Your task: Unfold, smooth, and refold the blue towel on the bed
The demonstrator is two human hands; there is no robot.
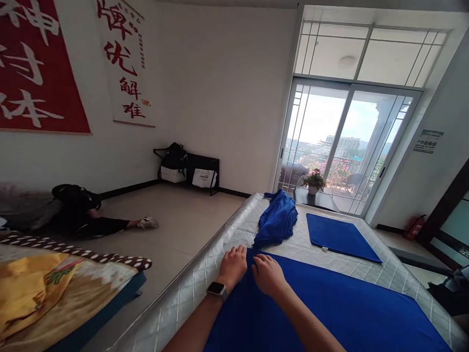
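Observation:
A large blue cloth (330,298) lies spread over a silvery-white quilted mattress (190,293). My left hand (233,266), with a smartwatch (216,289) on its wrist, is at the cloth's far left corner, its fingers curled down over the edge. Just right of it, my right hand (269,275) has bent fingers closed on the same far edge; its thumb tip is hidden. Beyond my hands a crumpled blue cloth (278,217) lies in a heap. To its right is a flat, folded blue cloth (339,237) with a small white tag.
At left stands another bed with a patterned blanket (106,293) and yellow cloth (32,283). A person (84,210) sits on the floor behind it, one leg stretched out. Bags (174,164) stand by the wall. A potted plant (313,181) sits before the glass doors.

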